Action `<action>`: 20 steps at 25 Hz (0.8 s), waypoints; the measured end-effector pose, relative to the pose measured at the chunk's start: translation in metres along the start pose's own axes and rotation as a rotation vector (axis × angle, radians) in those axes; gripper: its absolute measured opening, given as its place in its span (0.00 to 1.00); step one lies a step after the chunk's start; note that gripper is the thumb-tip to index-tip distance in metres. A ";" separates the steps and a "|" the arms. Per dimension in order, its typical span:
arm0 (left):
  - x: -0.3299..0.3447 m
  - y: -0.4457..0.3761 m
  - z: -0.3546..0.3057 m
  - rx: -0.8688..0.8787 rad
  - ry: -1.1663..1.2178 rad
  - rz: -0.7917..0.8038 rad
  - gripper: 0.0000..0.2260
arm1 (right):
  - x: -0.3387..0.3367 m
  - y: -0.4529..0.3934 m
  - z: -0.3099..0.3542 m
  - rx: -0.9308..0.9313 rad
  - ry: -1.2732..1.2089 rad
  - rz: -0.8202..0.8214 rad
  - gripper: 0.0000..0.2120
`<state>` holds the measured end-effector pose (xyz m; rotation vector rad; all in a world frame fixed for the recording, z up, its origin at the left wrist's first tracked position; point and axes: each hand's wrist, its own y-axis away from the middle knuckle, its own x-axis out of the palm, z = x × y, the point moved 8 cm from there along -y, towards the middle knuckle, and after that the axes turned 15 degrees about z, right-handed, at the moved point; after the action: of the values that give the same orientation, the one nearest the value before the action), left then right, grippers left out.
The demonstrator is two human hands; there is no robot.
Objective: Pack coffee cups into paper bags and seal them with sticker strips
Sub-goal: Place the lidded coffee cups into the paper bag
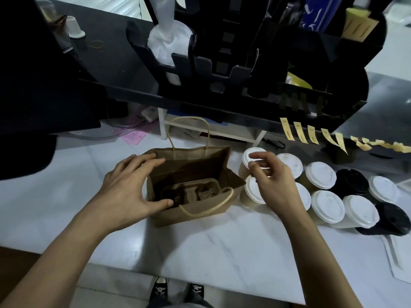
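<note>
An open brown paper bag (195, 160) with twine handles stands on the white marble counter (222, 252). A pulp cup carrier (193, 192) lies inside it, with no cup in it. My left hand (126, 187) spans the bag's left rim, fingers spread, thumb at the near edge. My right hand (275, 185) hovers over the two leftmost paper cups, its fingers loosely bent above the back cup's white lid (253, 150) and the front cup's lid (252, 191); it holds nothing. Yellow sticker strips (300, 134) hang from the black shelf edge.
Several more white-lidded cups (327, 205) and two black-lidded ones (351, 181) crowd the counter to the right. A black organiser rack (222, 70) overhangs the back. A low white shelf (211, 128) and pink paper (133, 137) lie behind the bag. The counter's front edge runs below my forearms.
</note>
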<state>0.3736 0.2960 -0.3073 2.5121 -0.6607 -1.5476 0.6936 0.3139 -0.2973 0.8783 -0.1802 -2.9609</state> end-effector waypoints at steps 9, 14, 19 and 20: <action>0.006 0.001 -0.005 0.073 0.074 0.008 0.46 | 0.009 -0.011 -0.068 0.386 0.808 0.142 0.49; 0.008 0.002 -0.006 0.087 0.095 0.015 0.46 | 0.012 -0.012 -0.067 0.365 0.822 0.143 0.47; 0.008 0.000 -0.009 0.128 0.144 0.024 0.46 | 0.002 0.005 -0.049 0.361 0.746 0.163 0.42; 0.008 0.000 -0.009 0.138 0.158 0.023 0.46 | -0.003 0.009 -0.041 0.351 0.712 0.162 0.41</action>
<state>0.3848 0.2917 -0.3097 2.6811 -0.7952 -1.3215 0.7186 0.3009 -0.3289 1.7810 -0.6949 -2.3155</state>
